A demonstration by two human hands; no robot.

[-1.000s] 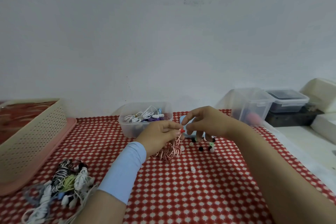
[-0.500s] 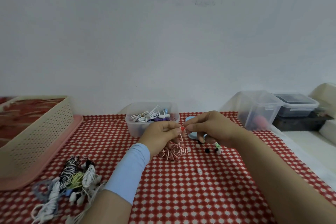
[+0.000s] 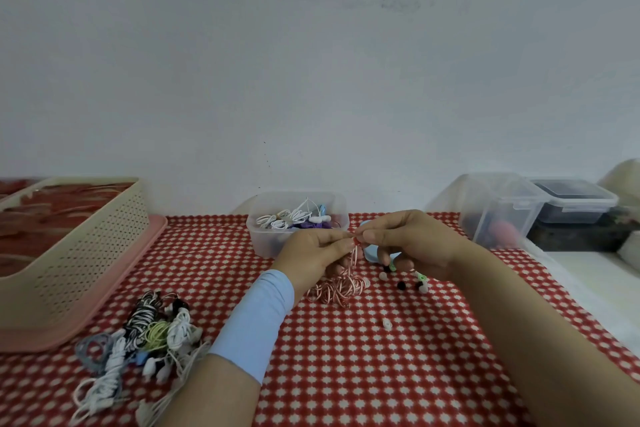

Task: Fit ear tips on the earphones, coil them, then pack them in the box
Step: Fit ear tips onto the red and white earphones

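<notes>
Bench edges: the bench (image 3: pixel 346 374) is meeting the white wall at its far side. Its checked cloth is ending along a slanting right edge, with a pale surface (image 3: pixel 588 284) lying beyond.
Open room: the widest stretch of cloth is lying near, between the two forearms, and one pale ear tip (image 3: pixel 387 323) is sitting on it.
Left side: a beige basket (image 3: pixel 86 253) is standing on a pink tray (image 3: pixel 154 236), crowding the far left. Just near of it a pile of coiled earphones (image 3: pixel 149 333) is lying.
Materials: the cloth is showing red with white star-like dots. The basket is perforated plastic, and the coiled cords are thin and glossy in white, black-striped and yellow-green.
Box: a clear rounded box (image 3: pixel 258 232) is standing far centre, holding white and purple coiled earphones.
Other containers: a clear tub (image 3: pixel 498 215) is sitting far right with something pink inside, and a dark-lidded container (image 3: pixel 575 201) is sitting beyond it.
Loose tips: small black, white and green ear tips (image 3: pixel 401 284) are lying beside a light blue piece (image 3: pixel 372 253), under the right hand.
Fingers: the left hand (image 3: pixel 311 253) and right hand (image 3: pixel 415 246) are meeting above the bench, each pinching the red end of the red-and-white earphones (image 3: pixel 341 286).
Task thing: its cord is hanging from the pinch, and its loops are resting on the cloth just near of the box.
</notes>
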